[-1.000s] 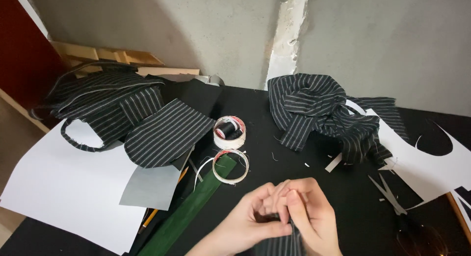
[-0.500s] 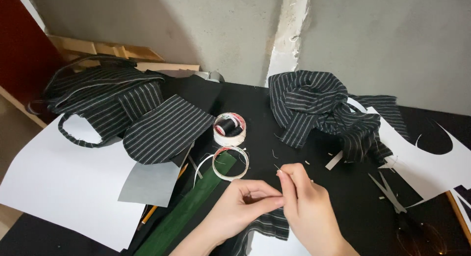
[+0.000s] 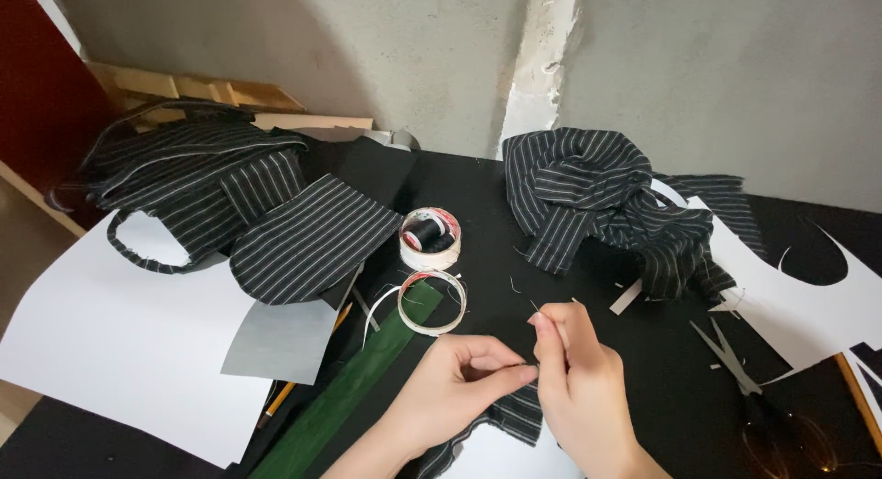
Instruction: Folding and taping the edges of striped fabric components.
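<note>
Two hands over the black bench [image 3: 478, 203]. The left hand [image 3: 459, 387] pinches a small striped fabric piece [image 3: 514, 415], fingers closed on it at the bench's near edge. The right hand [image 3: 574, 373] has its fingers pinched on a needle [image 3: 534, 306]. One pair of scissors [image 3: 730, 360], two tape rolls [image 3: 430, 238], three larger striped fabric heaps. Since half a second ago, the right hand has lifted slightly.

Two bare hands, left hand [image 3: 455, 396] and right hand [image 3: 579, 392], no rings, no gloves, short plain nails, slim fingers, bare wrists and forearms, no sleeves in view
</note>
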